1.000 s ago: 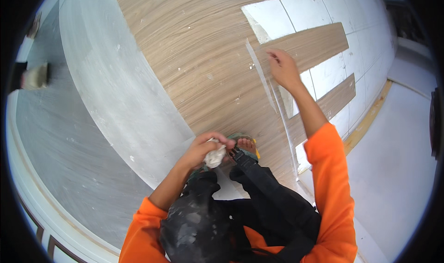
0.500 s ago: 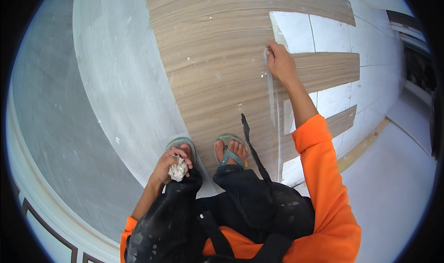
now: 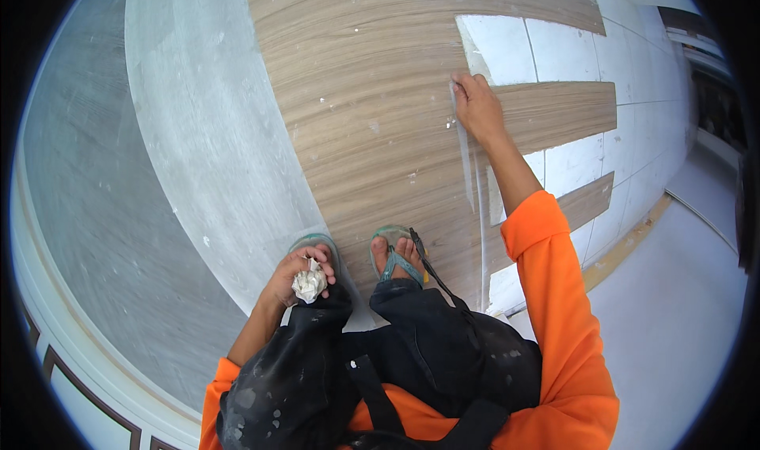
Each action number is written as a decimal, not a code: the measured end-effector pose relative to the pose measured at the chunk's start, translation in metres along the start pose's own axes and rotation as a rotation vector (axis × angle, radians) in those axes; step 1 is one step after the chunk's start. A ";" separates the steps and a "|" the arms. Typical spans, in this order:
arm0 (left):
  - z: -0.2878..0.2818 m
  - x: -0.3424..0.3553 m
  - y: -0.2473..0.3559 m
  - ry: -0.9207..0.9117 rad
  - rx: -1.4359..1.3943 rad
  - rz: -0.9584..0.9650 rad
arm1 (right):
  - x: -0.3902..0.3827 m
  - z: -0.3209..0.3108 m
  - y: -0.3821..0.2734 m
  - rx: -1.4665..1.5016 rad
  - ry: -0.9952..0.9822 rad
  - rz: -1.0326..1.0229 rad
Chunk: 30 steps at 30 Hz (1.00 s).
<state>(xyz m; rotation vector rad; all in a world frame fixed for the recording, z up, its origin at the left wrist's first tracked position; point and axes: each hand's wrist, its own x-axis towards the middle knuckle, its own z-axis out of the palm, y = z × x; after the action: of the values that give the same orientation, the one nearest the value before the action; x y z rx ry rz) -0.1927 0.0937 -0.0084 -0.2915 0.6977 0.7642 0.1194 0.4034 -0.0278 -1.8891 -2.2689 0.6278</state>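
My left hand is closed around a crumpled whitish wad beside my left knee; whether it is paper or tape I cannot tell. My right hand reaches out low over the wood-look floor planks, its fingers pinched together. From these fingers a clear tape strip runs back toward me across the planks. Whether its near part is stuck down or lifted is hard to see. Just right of the hand the planks end in staggered steps.
White floor tiles show between and beyond the plank ends. Grey planks lie on the left. My sandalled feet stand near the tape, with a dangling black strap beside them. A dark-lined pale border curves at lower left.
The dangling strap has swung nearer to my right foot. My right hand keeps its pinch at nearly the same spot, and the left still holds the wad. The view has shifted slightly.
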 end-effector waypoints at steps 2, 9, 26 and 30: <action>-0.002 0.001 0.000 -0.006 0.010 -0.011 | -0.001 0.002 0.004 -0.017 0.020 -0.026; 0.003 0.000 0.001 0.010 0.008 0.023 | -0.003 0.001 -0.002 -0.019 0.059 -0.031; 0.003 -0.001 0.000 0.014 0.034 0.013 | -0.010 0.010 0.005 0.001 0.138 -0.100; 0.004 -0.001 0.000 0.028 0.033 0.008 | -0.009 0.012 0.007 0.045 0.169 -0.136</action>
<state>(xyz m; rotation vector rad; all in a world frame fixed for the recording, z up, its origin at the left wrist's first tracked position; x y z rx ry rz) -0.1911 0.0952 -0.0047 -0.2700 0.7374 0.7566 0.1233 0.3931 -0.0395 -1.6814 -2.2323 0.4765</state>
